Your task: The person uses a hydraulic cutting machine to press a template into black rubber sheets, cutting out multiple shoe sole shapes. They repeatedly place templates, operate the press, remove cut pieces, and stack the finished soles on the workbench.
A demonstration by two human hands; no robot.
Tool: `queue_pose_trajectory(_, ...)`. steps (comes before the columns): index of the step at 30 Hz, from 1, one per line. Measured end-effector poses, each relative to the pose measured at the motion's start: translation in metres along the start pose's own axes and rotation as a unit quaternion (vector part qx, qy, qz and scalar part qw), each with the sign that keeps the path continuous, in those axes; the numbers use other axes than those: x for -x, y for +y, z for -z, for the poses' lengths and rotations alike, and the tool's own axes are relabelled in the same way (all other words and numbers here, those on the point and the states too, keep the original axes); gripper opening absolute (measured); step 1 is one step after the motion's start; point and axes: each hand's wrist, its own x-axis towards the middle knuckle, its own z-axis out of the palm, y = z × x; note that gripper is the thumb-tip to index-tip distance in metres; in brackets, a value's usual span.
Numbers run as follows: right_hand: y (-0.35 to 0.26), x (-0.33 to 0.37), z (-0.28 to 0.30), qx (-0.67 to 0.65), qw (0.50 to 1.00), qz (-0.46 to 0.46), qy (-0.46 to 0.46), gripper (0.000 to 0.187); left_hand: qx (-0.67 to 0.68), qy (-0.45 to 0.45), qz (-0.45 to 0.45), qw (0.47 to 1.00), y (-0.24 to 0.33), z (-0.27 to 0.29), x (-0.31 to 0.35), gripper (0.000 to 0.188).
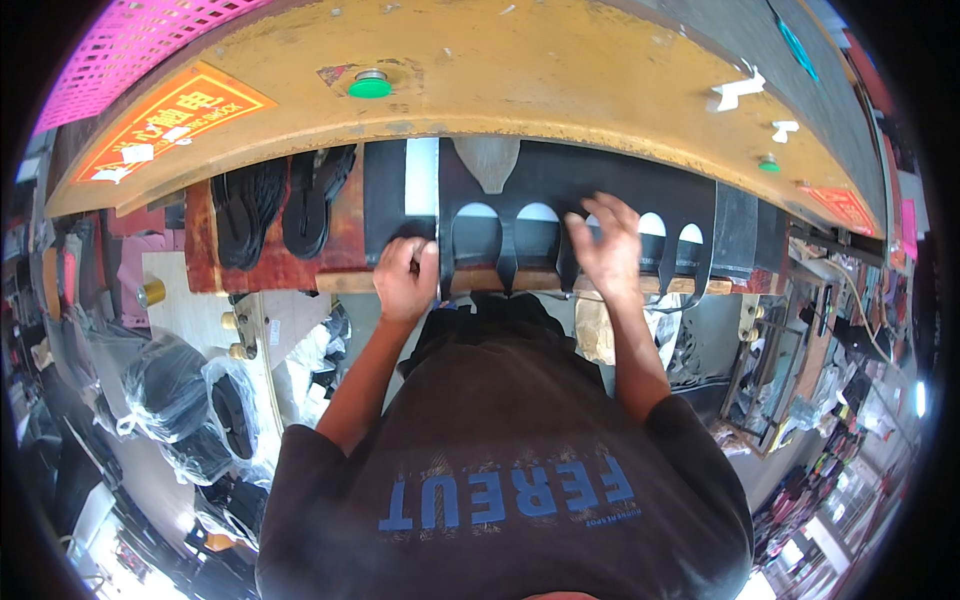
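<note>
A black sheet (620, 170) lies across the work surface, with a row of round-ended cut-outs along its near side. Over these cut-outs is my right hand (610, 250), open, its fingers apart; whether it touches the sheet I cannot tell. My left hand (405, 285) is closed beside the sheet's left edge, fingers curled and thumb drawn in; what it holds, if anything, is hidden. Just beyond it shows a white strip (422, 175). A grey tapered piece (487, 163) points toward me from beneath the yellow beam, its far end hidden.
The yellow machine beam (560, 75), with a green button (370, 86), spans the far side. Stacks of black sole-shaped pieces (245, 210) lie on the reddish-brown board (205, 240) at left. Plastic-wrapped bundles (165, 385) sit lower left; a metal frame (775, 390) stands at right.
</note>
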Motion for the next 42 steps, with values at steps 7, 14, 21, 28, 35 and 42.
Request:
queue_pose_trajectory(7, -0.11, -0.017, -0.069, 0.004, 0.996, 0.071, -0.054, 0.081, -0.072, -0.057, -0.171, 0.981, 0.029, -0.008, 0.021, 0.023)
queue_pose_trajectory(14, -0.134, 0.045, -0.07, 0.034, 0.991, 0.056, -0.113, 0.073, -0.106, -0.087, -0.224, 0.965, 0.028, 0.005, 0.084, 0.032)
queue_pose_trajectory(21, -0.048, 0.056, 0.014, -0.548, 0.819, -0.126, -0.118, 0.063, -0.083, -0.055, -0.213, 0.972, 0.036, 0.013, 0.124, 0.025)
queue_pose_trajectory(28, -0.054, 0.084, -0.005, -0.066, 0.996, 0.051, -0.034, 0.06, -0.079, -0.065, -0.208, 0.973, 0.037, 0.013, 0.125, 0.028)
queue_pose_trajectory(35, -0.031, 0.053, -0.003, -0.106, 0.992, -0.041, -0.054, 0.055, -0.08, -0.102, -0.2, 0.971, 0.038, 0.01, 0.082, 0.027)
queue_pose_trajectory(42, 0.07, -0.032, 0.084, -0.336, 0.851, -0.279, 0.293, 0.053, -0.06, -0.34, -0.108, 0.932, 0.048, -0.018, 0.029, 0.025)
